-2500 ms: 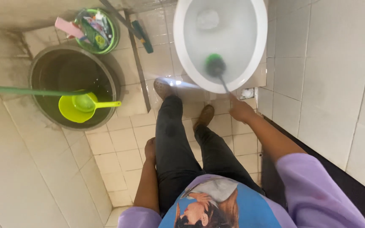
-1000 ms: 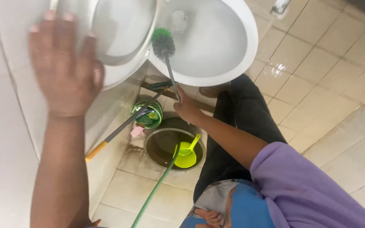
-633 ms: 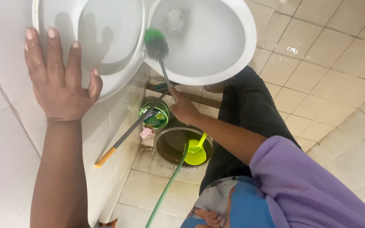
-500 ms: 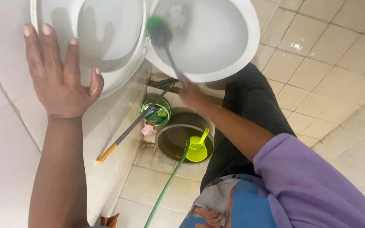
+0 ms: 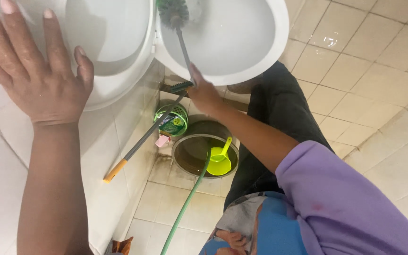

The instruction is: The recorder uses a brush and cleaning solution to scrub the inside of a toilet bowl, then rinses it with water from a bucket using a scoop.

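A dark bucket (image 5: pixel 199 153) holds a lime-green scoop (image 5: pixel 219 163). A green hose (image 5: pixel 185 208) runs to it. A green basket (image 5: pixel 172 120) stands just beside.

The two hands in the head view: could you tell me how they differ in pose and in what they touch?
The left hand lies flat with fingers spread against the raised toilet lid and tiled wall, holding nothing; the right hand is closed round the handle of the toilet brush. The left forearm is bare; the right arm shows a purple sleeve. Both reach towards the white toilet bowl.
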